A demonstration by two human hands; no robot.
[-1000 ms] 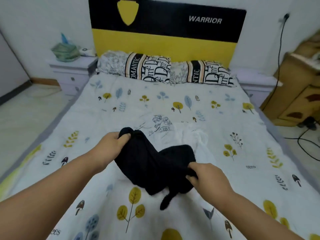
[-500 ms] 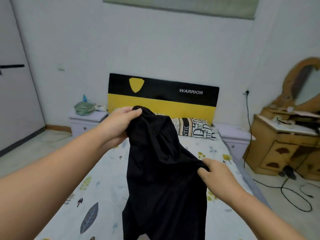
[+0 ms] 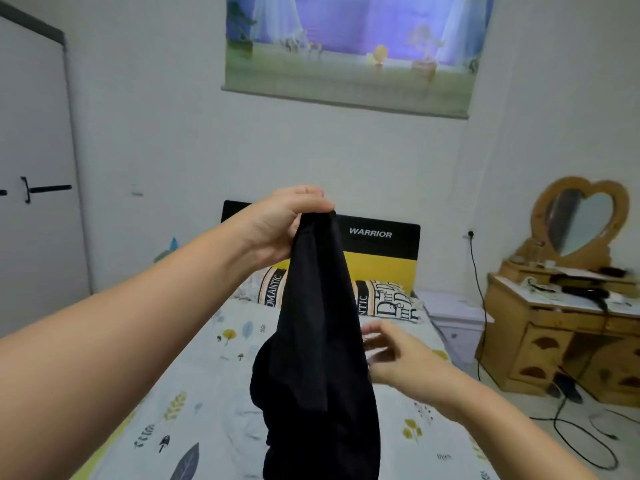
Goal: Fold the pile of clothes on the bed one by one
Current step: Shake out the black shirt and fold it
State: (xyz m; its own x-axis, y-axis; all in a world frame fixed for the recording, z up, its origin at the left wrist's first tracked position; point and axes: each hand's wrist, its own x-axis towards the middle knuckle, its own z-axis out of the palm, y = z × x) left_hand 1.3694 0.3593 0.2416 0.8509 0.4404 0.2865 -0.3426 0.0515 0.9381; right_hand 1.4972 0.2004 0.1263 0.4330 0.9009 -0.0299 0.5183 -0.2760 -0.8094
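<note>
**Here, one black garment raised over the bed**

Nearest, right hand (image 3: pixel 391 355) held low just beside the black garment (image 3: pixel 318 358), fingers loosely spread, gripping nothing; blurred. Hanging limp and bunched in long folds above the bed (image 3: pixel 221 344): judged soft, light, shapeless, best taken at two top corners or a hem to spread flat. Farther off and higher, left hand (image 3: pixel 287 223), arm outstretched, pinching the garment's top edge. Beyond, headboard (image 3: pixel 384 247).

Your two forearms are bare, with no sleeves, and your left hand (image 3: pixel 280 226) and right hand (image 3: pixel 398 358) wear no gloves or rings.
</note>
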